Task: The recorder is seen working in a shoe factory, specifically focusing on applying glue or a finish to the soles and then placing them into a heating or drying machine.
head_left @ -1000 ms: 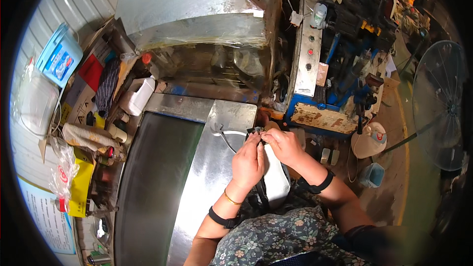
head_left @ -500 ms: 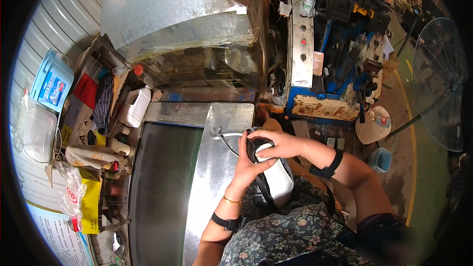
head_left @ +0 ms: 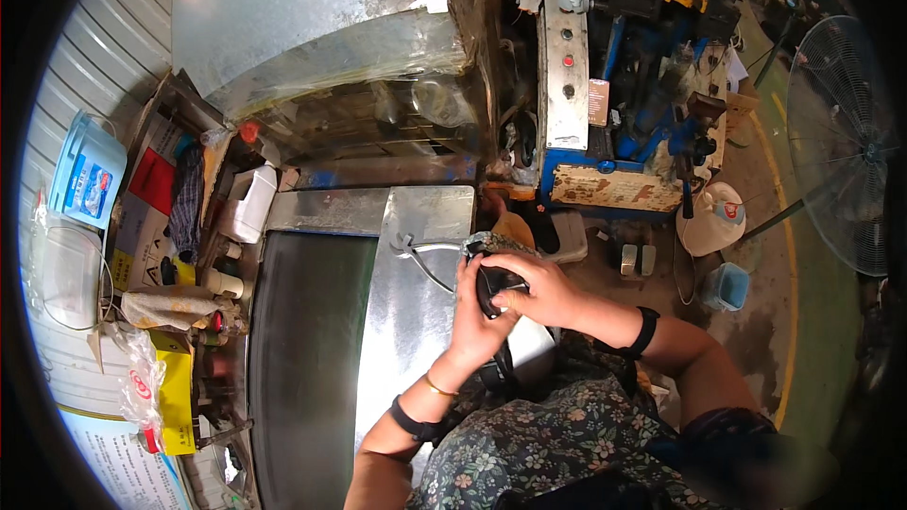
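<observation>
My left hand (head_left: 475,323) and my right hand (head_left: 550,293) meet above the metal bench's right edge, both closed around a dark, rounded piece (head_left: 497,289). It may be part of a shoe, but its kind is unclear. My left fingers lie along its left side; my right thumb presses its near side. Beyond my fingertips shows a grey mottled patch (head_left: 475,243). Silver pliers (head_left: 420,250) rest on the bench beside my left hand. Below my wrists a smooth white form (head_left: 533,348) is partly covered by my right arm; whether it joins the dark piece I cannot tell.
A dark conveyor belt (head_left: 312,340) runs left of the metal bench top (head_left: 402,331). Ahead stands a metal-hooded machine (head_left: 312,28). A blue machine (head_left: 567,113) is at the far right, with a fan (head_left: 855,146) beyond. Cluttered shelves (head_left: 142,227) line the left.
Both hands have closed further over the dark piece, and less of the white form shows. The whole view has shifted slightly. The pliers still lie on the bench.
</observation>
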Motion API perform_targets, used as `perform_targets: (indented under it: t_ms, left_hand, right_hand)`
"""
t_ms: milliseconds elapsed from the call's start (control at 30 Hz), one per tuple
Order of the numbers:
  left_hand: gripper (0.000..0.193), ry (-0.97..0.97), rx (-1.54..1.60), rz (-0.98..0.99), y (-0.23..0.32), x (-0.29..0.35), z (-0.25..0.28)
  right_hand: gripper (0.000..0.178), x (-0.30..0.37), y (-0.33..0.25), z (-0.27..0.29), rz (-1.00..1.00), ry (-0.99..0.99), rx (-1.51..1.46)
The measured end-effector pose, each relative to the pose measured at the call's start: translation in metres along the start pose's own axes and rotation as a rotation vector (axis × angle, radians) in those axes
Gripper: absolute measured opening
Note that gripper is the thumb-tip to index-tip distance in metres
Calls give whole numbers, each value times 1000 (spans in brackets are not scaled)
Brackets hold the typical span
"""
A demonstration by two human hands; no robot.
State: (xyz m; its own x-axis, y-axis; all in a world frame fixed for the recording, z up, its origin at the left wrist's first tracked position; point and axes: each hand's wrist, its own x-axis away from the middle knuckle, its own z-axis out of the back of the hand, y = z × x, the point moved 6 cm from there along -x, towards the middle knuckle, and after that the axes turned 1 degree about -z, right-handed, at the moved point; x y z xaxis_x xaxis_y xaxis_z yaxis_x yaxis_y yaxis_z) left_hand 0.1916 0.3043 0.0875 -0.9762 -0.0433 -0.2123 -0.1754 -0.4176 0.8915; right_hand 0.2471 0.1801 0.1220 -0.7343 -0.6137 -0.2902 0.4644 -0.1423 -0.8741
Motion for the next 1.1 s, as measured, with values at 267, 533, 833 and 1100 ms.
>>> perform_targets:
  t_ms: [267, 533, 833, 1100]
  left_hand:
    - [90, -74, -128, -114, 30, -25, 26]
    - [59, 37, 546, 254, -27, -22, 23]
    - [59, -1, 505, 200, -44, -23, 4]
    - [61, -102, 296, 141, -47, -36, 3]
  right_hand:
    - [40, 86, 64, -15, -350, 45, -214]
    - [54, 64, 95, -3, -959, 16, -900]
    - [56, 33, 53, -22, -588, -145, 159]
    - [52, 46, 83, -8, -422, -158, 329]
